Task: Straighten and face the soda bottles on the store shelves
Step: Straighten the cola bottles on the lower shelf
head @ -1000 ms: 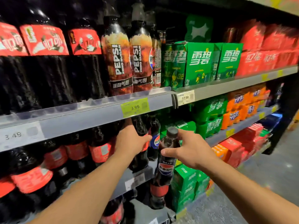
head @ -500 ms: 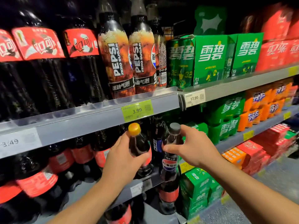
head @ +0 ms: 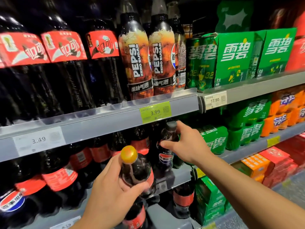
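My left hand [head: 112, 194] grips a dark cola bottle with a yellow cap and red label [head: 136, 169], held out in front of the middle shelf [head: 179, 177]. My right hand [head: 188, 144] holds a grey-capped Pepsi bottle [head: 166, 146] by its neck, at the right end of the middle shelf's bottle row. More red-label cola bottles [head: 59, 177] stand to the left on that shelf. Two tall Pepsi Zero Sugar bottles [head: 137, 60] and large red-label cola bottles [head: 64, 47] stand on the upper shelf.
Green Sprite packs [head: 234, 55] fill the upper shelf on the right and the shelf below [head: 247, 131]. Orange Fanta packs [head: 283, 113] and red and orange cartons [head: 272, 162] lie further right. Price tags [head: 155, 112] line the shelf rail. Floor shows at bottom right [head: 290, 187].
My left hand has pulled the yellow-capped bottle out from the shelf and toward me. My right hand has moved the Pepsi bottle up and in onto the middle shelf.
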